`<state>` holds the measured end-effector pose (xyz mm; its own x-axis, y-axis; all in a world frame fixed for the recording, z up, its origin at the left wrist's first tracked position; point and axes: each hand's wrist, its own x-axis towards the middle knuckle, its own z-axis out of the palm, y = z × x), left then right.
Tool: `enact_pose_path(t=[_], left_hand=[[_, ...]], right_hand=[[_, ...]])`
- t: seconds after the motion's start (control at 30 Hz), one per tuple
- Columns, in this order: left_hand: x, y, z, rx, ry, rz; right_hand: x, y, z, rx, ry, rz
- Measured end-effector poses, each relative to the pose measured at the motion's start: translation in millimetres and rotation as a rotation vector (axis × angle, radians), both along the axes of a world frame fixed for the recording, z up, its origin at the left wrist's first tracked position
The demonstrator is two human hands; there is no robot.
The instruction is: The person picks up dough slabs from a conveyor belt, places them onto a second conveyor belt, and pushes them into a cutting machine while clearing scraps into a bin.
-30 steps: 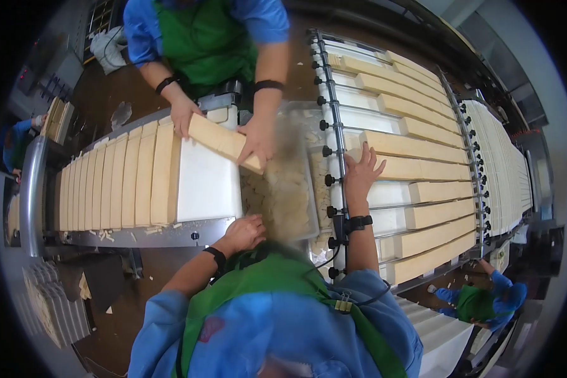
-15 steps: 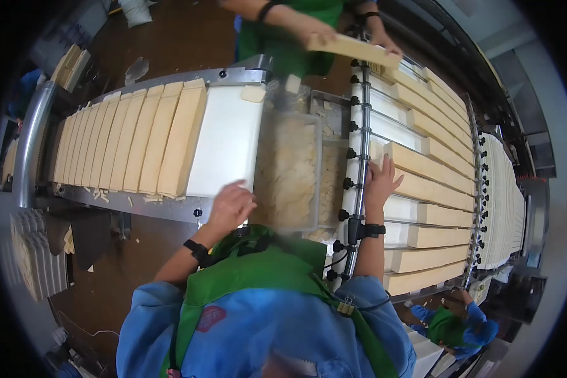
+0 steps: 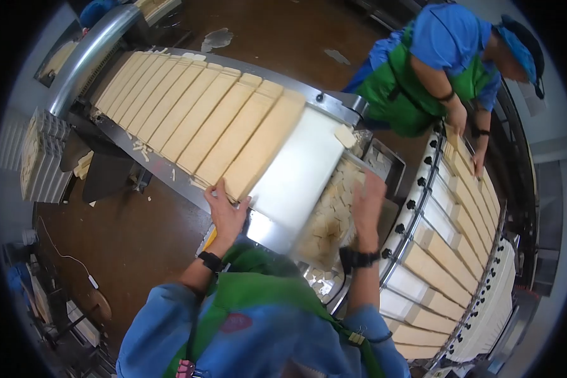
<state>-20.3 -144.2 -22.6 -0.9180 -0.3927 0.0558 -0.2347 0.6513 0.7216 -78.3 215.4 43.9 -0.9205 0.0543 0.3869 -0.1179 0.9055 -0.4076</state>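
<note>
My left hand (image 3: 227,209) touches the near end of the last long pale stack (image 3: 266,145) in a row on the left conveyor; its thumb and a finger are apart around that end. To the right of this stack is the white belt (image 3: 290,173). Blurred by motion, my right hand (image 3: 368,205) is raised over the right side of a bin of pale offcuts (image 3: 331,205). What its fingers hold, if anything, cannot be made out. A small pale piece (image 3: 344,136) lies at the belt's far corner.
A co-worker (image 3: 422,69) in a green apron leans over the right conveyor, hands on a pale stack. Pale stacks (image 3: 444,261) lie in its lanes behind a rail with black knobs (image 3: 411,205). White trays (image 3: 43,154) are piled at far left.
The view has turned toward the left conveyor. My left hand has gone from above the belt's near edge to the last stack. My right hand has left the right conveyor's stacks for the bin.
</note>
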Motion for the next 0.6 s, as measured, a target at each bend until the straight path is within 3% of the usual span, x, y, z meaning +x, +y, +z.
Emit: enact_pose_path(t=[0.13,0.3,0.37,0.47,0.6], left_hand=[[-22.4,2.4,10.5,0.015,-0.006,-0.036],[-27.1,5.0,23.7,0.038,-0.027,-0.058],[-27.6,6.0,24.2,0.038,-0.065,-0.050],[-28.7,7.5,27.9,0.034,-0.106,-0.046],[-29.3,8.8,27.6,0.020,-0.150,-0.074]], right_hand=[[-127.2,-92.3,-19.8,-0.102,-0.041,0.318],[-233.7,-154.3,-45.9,0.084,-0.112,0.253],[-248.1,-165.8,-55.7,0.208,-0.228,0.217],[-251.8,-176.5,-73.6,0.118,-0.193,0.140],[-250.3,-179.8,-72.2,0.212,-0.296,0.152]])
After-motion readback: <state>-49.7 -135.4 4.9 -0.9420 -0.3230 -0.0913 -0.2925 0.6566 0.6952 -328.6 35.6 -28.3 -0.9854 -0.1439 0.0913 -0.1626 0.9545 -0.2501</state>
